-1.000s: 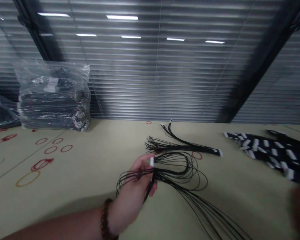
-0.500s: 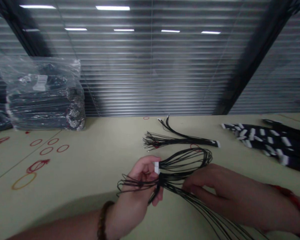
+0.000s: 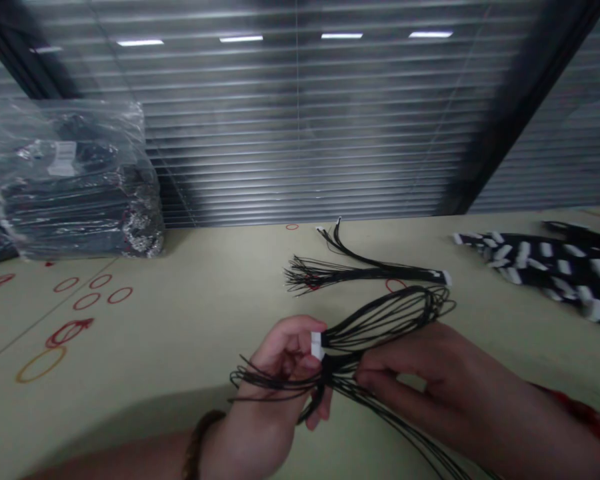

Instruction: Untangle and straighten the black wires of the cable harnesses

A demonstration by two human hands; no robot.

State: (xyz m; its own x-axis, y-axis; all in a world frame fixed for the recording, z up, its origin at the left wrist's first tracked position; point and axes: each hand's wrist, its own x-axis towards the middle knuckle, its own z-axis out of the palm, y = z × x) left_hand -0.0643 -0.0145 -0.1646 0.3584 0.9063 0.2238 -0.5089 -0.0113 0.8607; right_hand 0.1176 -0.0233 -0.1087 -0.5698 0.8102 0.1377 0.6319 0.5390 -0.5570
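Note:
My left hand point(image 3: 285, 373) is closed around a bundle of thin black wires point(image 3: 380, 320) with a small white connector point(image 3: 317, 345) at my fingertips. The wires loop out to the right and trail off toward the bottom right. My right hand point(image 3: 420, 373) pinches the same bundle just right of the left hand, fingers pressed on the strands. A beaded bracelet shows on my left wrist, a red band on my right.
Another black wire bundle point(image 3: 360, 270) lies farther back on the beige table point(image 3: 180, 333). A pile of black cables with white connectors point(image 3: 545, 263) sits at the right. A plastic-wrapped stack of dark items point(image 3: 75, 187) stands at the back left. Red circles mark the table at left.
My right hand has come in from the right and taken hold of the wire bundle beside my left hand. The loop has swung up and to the right.

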